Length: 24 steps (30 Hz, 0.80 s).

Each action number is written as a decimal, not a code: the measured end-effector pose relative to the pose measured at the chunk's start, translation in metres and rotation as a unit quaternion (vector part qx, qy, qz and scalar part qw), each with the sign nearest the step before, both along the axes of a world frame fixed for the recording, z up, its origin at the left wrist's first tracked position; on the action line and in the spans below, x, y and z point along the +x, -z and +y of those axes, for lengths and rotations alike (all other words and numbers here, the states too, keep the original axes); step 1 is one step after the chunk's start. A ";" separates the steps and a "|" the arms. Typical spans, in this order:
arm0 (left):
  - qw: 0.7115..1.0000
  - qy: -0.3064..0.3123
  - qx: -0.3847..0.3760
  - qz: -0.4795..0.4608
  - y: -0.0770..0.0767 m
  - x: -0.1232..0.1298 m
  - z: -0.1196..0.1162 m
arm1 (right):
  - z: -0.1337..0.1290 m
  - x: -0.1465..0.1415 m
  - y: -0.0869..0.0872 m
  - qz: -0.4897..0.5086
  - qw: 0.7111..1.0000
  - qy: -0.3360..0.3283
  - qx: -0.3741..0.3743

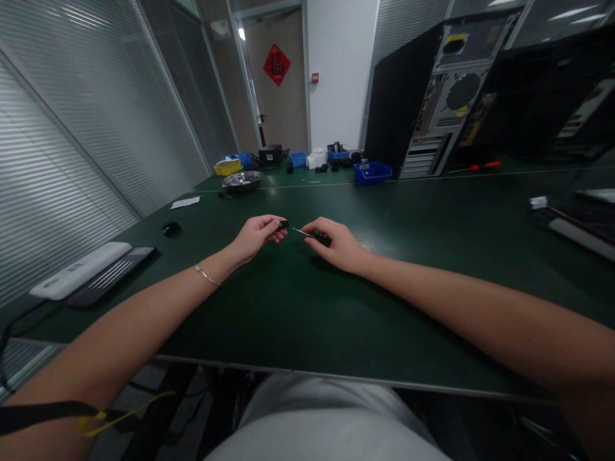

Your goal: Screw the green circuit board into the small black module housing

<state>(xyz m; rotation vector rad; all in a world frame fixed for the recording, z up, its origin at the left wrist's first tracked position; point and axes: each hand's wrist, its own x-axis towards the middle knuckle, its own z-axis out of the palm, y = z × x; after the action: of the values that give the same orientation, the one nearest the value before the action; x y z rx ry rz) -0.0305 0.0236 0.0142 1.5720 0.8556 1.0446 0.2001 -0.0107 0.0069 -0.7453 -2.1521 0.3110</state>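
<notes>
My left hand (262,235) pinches a small dark piece with a green tint (284,224), too small to name, between thumb and fingers. Facing it from the right, my right hand (336,244) is closed around the dark handle of a small screwdriver (321,238). The thin metal shaft points left at the small piece, and a narrow gap seems to lie between tip and piece. Both hands are just over the dark green tabletop (298,307), near its middle.
At the left lie a keyboard (113,275), a black mouse (170,228) and white paper (185,202). Toward the back are a metal dish (241,180), a yellow bin (228,168) and a blue bin (372,173). A computer tower (403,96) stands at back right, a red-handled tool (485,166) beside it.
</notes>
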 end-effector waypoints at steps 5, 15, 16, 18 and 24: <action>0.999 0.037 0.008 0.016 0.002 0.010 -0.008 | 0.001 -0.001 0.002 0.008 1.000 -0.003 0.010; 0.998 0.068 0.011 0.011 0.001 0.012 -0.013 | 0.001 0.000 0.002 0.011 1.000 -0.005 0.006; 0.998 0.064 0.016 0.015 0.001 0.012 -0.013 | 0.001 0.000 0.001 0.010 1.000 -0.005 0.006; 0.998 0.053 0.033 0.019 0.001 0.011 -0.012 | 0.001 0.000 0.001 0.007 1.000 -0.007 0.006; 0.997 0.054 0.049 -0.010 0.003 0.010 -0.009 | 0.001 0.000 0.001 0.005 1.000 -0.007 0.003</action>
<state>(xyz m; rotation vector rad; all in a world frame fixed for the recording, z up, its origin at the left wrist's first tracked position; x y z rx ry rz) -0.0207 0.0145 0.0112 1.6689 0.7073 1.0351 0.2006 -0.0099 0.0060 -0.7241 -2.1486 0.3140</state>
